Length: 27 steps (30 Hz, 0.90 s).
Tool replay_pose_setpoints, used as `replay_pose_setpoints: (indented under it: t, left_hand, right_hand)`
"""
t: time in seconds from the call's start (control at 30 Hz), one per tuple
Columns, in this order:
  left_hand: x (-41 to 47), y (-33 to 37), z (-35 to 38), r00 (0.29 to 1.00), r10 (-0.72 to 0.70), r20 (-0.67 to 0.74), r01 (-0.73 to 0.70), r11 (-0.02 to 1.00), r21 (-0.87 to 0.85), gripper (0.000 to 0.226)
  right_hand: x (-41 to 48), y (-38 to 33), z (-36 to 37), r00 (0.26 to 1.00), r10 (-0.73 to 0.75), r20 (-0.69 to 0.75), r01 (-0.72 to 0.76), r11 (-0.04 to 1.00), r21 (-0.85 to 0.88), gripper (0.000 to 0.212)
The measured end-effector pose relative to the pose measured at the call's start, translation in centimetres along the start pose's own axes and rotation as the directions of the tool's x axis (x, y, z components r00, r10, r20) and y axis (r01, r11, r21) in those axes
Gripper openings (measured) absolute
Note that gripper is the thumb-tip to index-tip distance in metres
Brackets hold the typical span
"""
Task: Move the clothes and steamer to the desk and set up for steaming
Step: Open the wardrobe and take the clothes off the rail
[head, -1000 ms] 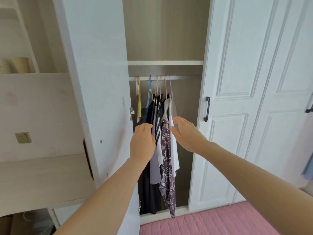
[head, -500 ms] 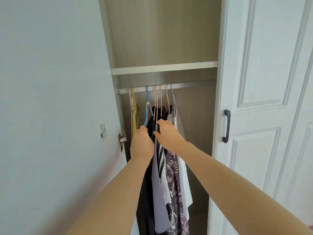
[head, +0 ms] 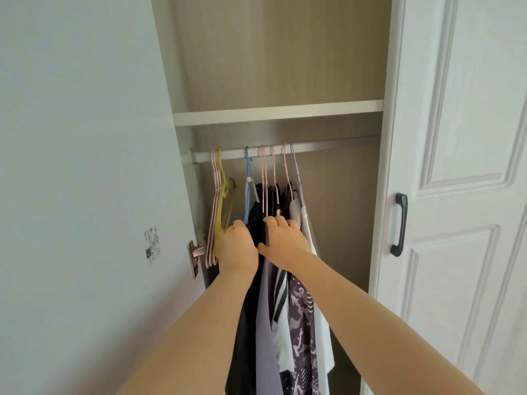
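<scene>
Both hands have climbed since a second ago, from halfway down the hanging stuff to right up at the shoulders, and the person's stepped in closer to the wardrobe (head: 271, 52) too. The clothes (head: 285, 323) all hang on the rail (head: 336, 146) inside it, bunched toward the left half: a black piece, a lilac-grey one, a black-and-white striped one, a purple patterned one and a white one furthest right. The right hand (head: 285, 243) has its fingers hooked over the tops of the middle garments, thumb sticking out toward the other hand, so it's got hold of them. The left hand (head: 236, 246) is curled against the black piece, just beside the blue hanger (head: 247, 192), but its fingertips are buried in fabric and I honestly can't tell if it's gripping anything. Left of that, some bare pink and yellow hangers (head: 221, 201) dangle by the open door (head: 85, 195). A shelf (head: 279, 112) sits just above the rail, and the closed door (head: 456, 195) on the right has a dark handle (head: 400, 225).
</scene>
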<state>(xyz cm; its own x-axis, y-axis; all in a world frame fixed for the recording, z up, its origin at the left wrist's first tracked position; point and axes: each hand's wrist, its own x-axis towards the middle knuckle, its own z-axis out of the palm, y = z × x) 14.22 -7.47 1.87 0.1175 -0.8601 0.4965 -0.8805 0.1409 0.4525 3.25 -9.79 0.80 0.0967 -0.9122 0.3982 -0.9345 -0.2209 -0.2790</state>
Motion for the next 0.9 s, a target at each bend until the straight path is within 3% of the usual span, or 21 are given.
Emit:
replay_pose_setpoints:
  t: [0.17, 0.3, 0.5, 0.6, 0.77, 0.9]
  left_hand:
    - [1.0, 0.7, 1.5, 1.000, -0.005, -0.016, 0.004, 0.998, -0.068, 0.029]
    - [2.8, 0.9, 2.5, 0.991, -0.126, 0.047, 0.134, 0.963, -0.235, 0.031]
    - [5.4, 1.3, 3.6, 0.971, -0.201, 0.132, 0.236, 0.900, -0.368, 0.026]
    - [6.7, 1.7, 4.4, 0.952, -0.250, 0.176, 0.305, 0.824, -0.477, 0.023]
    - [8.6, 2.8, 4.8, 0.899, -0.308, 0.310, 0.435, 0.553, -0.711, 0.021]
    - [9.3, 3.7, 4.8, 0.903, -0.321, 0.286, 0.422, 0.540, -0.728, 0.014]
  right_hand:
    - [0.1, 2.0, -0.8, 0.999, 0.045, 0.013, -0.046, 0.999, 0.022, 0.067]
    - [0.4, 3.0, -1.3, 0.997, 0.075, -0.021, -0.075, 0.997, 0.014, 0.063]
    - [1.8, 2.6, -0.6, 0.989, 0.127, -0.081, -0.131, 0.990, -0.048, 0.045]
    - [2.8, 2.2, 0.0, 0.977, 0.182, -0.112, -0.187, 0.981, -0.041, 0.038]
    - [4.4, 1.5, 0.5, 0.953, 0.286, -0.104, -0.283, 0.958, 0.044, 0.030]
    - [5.2, 1.8, 0.4, 0.926, 0.358, -0.117, -0.331, 0.922, 0.201, 0.029]
